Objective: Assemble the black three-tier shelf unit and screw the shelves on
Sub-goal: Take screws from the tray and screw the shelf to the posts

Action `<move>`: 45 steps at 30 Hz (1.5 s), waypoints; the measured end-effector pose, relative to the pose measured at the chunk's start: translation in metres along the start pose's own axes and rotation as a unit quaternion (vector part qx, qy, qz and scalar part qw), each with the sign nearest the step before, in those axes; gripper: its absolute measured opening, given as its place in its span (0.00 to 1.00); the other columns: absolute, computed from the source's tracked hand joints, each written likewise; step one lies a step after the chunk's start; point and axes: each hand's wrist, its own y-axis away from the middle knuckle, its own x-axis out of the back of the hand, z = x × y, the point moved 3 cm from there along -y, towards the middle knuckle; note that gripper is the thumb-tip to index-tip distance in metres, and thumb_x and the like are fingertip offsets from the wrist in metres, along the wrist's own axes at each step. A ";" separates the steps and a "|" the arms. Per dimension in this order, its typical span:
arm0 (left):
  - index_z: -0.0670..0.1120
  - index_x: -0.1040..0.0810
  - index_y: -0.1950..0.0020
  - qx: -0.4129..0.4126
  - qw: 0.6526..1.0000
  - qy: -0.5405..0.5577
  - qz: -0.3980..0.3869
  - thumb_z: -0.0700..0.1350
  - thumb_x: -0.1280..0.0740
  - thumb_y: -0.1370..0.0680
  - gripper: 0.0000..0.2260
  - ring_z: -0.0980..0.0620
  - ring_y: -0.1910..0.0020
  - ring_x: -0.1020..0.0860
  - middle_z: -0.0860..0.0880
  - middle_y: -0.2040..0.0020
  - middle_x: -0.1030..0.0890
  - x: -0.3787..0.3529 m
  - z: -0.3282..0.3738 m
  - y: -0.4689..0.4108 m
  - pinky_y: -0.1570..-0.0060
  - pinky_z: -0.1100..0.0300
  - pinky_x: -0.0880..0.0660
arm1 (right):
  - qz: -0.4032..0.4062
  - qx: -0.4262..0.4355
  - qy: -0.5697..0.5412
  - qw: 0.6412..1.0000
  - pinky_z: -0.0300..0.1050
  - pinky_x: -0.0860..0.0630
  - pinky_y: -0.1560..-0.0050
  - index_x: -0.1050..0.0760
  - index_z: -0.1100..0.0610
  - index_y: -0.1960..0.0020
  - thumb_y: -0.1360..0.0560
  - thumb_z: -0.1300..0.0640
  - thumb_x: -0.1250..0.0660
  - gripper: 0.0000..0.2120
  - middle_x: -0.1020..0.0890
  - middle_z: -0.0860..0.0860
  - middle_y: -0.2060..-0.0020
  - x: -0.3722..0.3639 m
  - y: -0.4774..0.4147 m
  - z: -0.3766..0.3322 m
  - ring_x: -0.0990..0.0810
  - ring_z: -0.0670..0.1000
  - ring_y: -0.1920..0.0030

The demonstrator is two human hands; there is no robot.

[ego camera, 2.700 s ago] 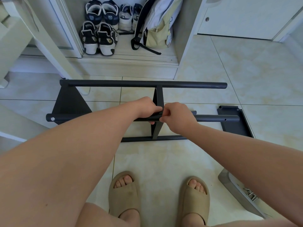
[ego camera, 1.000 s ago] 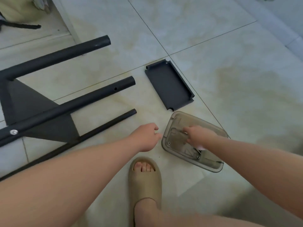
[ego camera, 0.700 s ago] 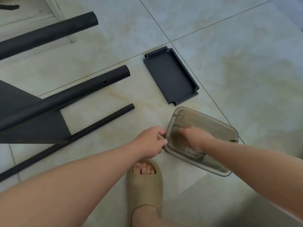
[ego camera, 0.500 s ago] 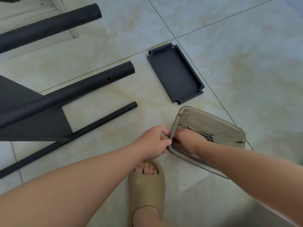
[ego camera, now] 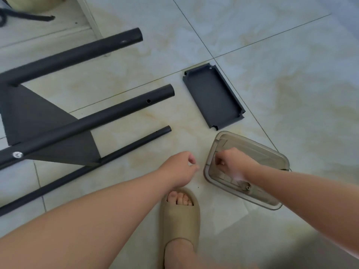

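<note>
Black metal makes up the shelf frame (ego camera: pixel 108 117), which lies on its side on the tiled floor (ego camera: pixel 291 65), its tubes pointing toward a loose shelf (ego camera: pixel 212 98) lying flat just beyond their ends. The frame looks stiff and fairly light; it is probably best gripped on a tube close to a fitted panel. The loose shelf's thin, raised rim gives an edge to pinch, and its notched corners should meet the tubes. A screw hole (ego camera: pixel 148 101) shows in the middle tube. The right hand (ego camera: pixel 231 162) reaches into a clear plastic tray (ego camera: pixel 272 152) with fingers curled down; I cannot tell whether it has a screw (ego camera: pixel 247 188). The left hand (ego camera: pixel 180 167) hovers beside the tray, loosely curled and holding nothing. Small screws will be slippery, easily dropped.
</note>
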 end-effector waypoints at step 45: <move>0.47 0.21 0.59 0.061 0.931 0.136 0.333 0.56 0.36 0.22 0.14 0.49 0.64 0.26 0.48 0.64 0.25 0.267 -0.159 0.199 0.60 0.58 0.29 | 0.080 0.136 -0.029 0.987 0.47 0.26 0.48 0.23 0.51 0.46 0.25 0.37 0.31 0.19 0.21 0.47 0.55 0.125 0.021 -0.372 0.23 0.52 0.51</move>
